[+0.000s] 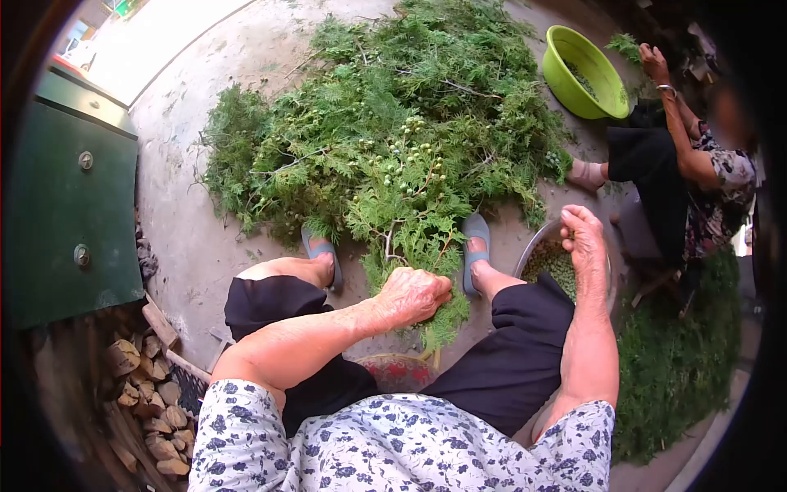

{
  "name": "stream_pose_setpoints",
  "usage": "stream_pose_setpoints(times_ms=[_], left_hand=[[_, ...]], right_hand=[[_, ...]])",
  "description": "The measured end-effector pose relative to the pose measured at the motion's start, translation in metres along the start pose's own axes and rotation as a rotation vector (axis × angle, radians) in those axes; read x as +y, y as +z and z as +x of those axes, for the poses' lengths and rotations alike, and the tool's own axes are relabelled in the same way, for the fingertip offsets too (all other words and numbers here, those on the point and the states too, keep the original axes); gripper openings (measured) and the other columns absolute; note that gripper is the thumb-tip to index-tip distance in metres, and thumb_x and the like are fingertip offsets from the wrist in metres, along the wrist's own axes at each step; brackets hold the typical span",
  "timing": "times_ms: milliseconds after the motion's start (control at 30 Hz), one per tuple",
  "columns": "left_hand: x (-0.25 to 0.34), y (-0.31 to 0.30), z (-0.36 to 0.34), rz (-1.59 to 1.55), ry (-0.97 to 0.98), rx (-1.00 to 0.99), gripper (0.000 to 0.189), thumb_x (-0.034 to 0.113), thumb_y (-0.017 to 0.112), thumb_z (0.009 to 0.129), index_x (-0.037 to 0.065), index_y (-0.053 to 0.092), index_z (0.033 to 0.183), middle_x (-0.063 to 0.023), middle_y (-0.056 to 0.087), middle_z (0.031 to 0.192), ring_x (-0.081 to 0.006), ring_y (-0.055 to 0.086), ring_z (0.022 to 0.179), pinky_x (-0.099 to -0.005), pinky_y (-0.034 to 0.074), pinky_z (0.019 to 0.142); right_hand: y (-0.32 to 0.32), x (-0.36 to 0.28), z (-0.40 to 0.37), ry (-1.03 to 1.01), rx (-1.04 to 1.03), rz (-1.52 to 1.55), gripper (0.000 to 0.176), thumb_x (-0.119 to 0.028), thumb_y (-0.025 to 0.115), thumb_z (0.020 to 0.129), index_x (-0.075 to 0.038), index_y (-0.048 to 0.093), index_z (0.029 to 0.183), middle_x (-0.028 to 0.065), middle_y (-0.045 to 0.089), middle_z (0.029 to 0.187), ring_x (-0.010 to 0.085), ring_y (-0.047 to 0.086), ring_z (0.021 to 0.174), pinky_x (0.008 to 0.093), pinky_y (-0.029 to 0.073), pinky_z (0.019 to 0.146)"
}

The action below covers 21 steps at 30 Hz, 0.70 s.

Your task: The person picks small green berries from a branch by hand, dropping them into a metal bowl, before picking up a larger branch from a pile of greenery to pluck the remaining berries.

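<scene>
My left hand is closed round the stem of a leafy evergreen branch, held between my knees. Small round green cones cluster toward the branch's far end. My right hand is raised above a metal bowl beside my right leg. Its fingers are curled together, and whatever they may hold is hidden. Loose green cones lie in that bowl, which my forearm partly covers.
A large heap of evergreen branches spreads beyond my feet. At the right, a seated person holds a sprig near a lime-green tub. More greenery lies lower right. A green cabinet and firewood stand left.
</scene>
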<state>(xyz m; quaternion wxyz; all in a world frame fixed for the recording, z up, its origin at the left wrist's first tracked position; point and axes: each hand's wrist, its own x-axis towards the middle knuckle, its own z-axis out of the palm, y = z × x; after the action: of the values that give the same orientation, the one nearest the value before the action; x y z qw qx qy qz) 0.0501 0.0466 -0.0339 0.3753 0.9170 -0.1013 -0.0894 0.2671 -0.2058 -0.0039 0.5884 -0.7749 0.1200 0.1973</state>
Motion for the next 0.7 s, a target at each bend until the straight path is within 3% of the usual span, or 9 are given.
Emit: stream_pose_setpoints(times_ms=[100, 233, 300, 367, 467, 567, 633, 700], left_hand=[[0.003, 0.006, 0.001, 0.000, -0.004, 0.010, 0.021, 0.024, 0.057, 0.083, 0.007, 0.051, 0.073, -0.0123, 0.056, 0.062, -0.0342, 0.059, 0.064, -0.0450, 0.045, 0.054], [0.009, 0.008, 0.001, 0.017, -0.028, 0.041, 0.021, 0.025, 0.056, 0.083, 0.006, 0.052, 0.075, -0.0121, 0.059, 0.068, -0.0332, 0.060, 0.069, -0.0446, 0.047, 0.058], [0.008, 0.014, 0.002, 0.042, -0.054, 0.019, 0.022, 0.025, 0.056, 0.083, 0.006, 0.052, 0.075, -0.0120, 0.059, 0.068, -0.0330, 0.061, 0.069, -0.0445, 0.047, 0.058], [0.008, 0.022, 0.003, 0.062, -0.087, -0.007, 0.022, 0.026, 0.056, 0.083, 0.005, 0.052, 0.075, -0.0119, 0.059, 0.069, -0.0328, 0.061, 0.070, -0.0443, 0.048, 0.059], [0.009, 0.029, 0.005, 0.085, -0.077, 0.017, 0.020, 0.025, 0.056, 0.083, 0.006, 0.054, 0.075, -0.0131, 0.060, 0.070, -0.0333, 0.061, 0.068, -0.0446, 0.048, 0.057], [0.022, 0.033, 0.011, 0.114, -0.124, 0.038, 0.018, 0.023, 0.056, 0.082, 0.006, 0.055, 0.074, -0.0138, 0.060, 0.070, -0.0331, 0.061, 0.068, -0.0441, 0.048, 0.057], [0.029, 0.039, 0.009, 0.119, -0.098, 0.062, 0.014, 0.020, 0.057, 0.079, 0.007, 0.056, 0.074, -0.0134, 0.060, 0.069, -0.0325, 0.061, 0.068, -0.0431, 0.048, 0.056], [0.031, 0.053, 0.011, 0.164, -0.074, 0.139, 0.007, 0.016, 0.058, 0.074, 0.009, 0.059, 0.074, -0.0119, 0.061, 0.069, -0.0301, 0.062, 0.066, -0.0425, 0.048, 0.056]], right_hand=[[-0.057, 0.022, -0.001, 0.034, 0.147, -0.347, 0.018, -0.010, 0.064, 0.074, -0.005, 0.063, 0.091, -0.0025, 0.057, 0.069, 0.0081, 0.049, 0.052, 0.0210, 0.035, 0.043], [-0.107, 0.062, -0.012, 0.050, 0.318, -0.247, 0.022, -0.015, 0.065, 0.073, -0.003, 0.065, 0.091, -0.0008, 0.058, 0.066, 0.0121, 0.050, 0.053, 0.0267, 0.037, 0.047], [-0.123, 0.073, -0.013, 0.085, 0.401, -0.501, 0.023, -0.019, 0.064, 0.073, -0.001, 0.067, 0.088, 0.0021, 0.059, 0.068, 0.0140, 0.050, 0.057, 0.0289, 0.038, 0.051], [-0.128, 0.074, -0.011, 0.140, 0.399, -0.481, 0.022, -0.017, 0.063, 0.074, 0.000, 0.067, 0.087, 0.0033, 0.060, 0.070, 0.0123, 0.051, 0.062, 0.0282, 0.039, 0.055], [-0.117, 0.063, -0.009, -0.080, 0.305, -0.377, 0.023, -0.016, 0.060, 0.079, 0.001, 0.066, 0.093, 0.0034, 0.060, 0.074, 0.0113, 0.053, 0.066, 0.0261, 0.041, 0.058], [-0.031, 0.005, -0.042, -0.181, 0.066, -0.250, 0.026, -0.018, 0.060, 0.082, 0.000, 0.064, 0.100, 0.0047, 0.061, 0.080, 0.0116, 0.055, 0.069, 0.0251, 0.044, 0.062], [0.019, -0.006, -0.056, -0.172, -0.144, -0.201, 0.030, -0.022, 0.060, 0.084, -0.001, 0.061, 0.105, 0.0057, 0.063, 0.093, 0.0134, 0.060, 0.079, 0.0252, 0.047, 0.069], [0.067, -0.009, -0.078, -0.196, -0.328, -0.129, 0.026, -0.019, 0.057, 0.086, 0.000, 0.062, 0.103, 0.0076, 0.063, 0.095, 0.0136, 0.060, 0.081, 0.0255, 0.049, 0.069]])
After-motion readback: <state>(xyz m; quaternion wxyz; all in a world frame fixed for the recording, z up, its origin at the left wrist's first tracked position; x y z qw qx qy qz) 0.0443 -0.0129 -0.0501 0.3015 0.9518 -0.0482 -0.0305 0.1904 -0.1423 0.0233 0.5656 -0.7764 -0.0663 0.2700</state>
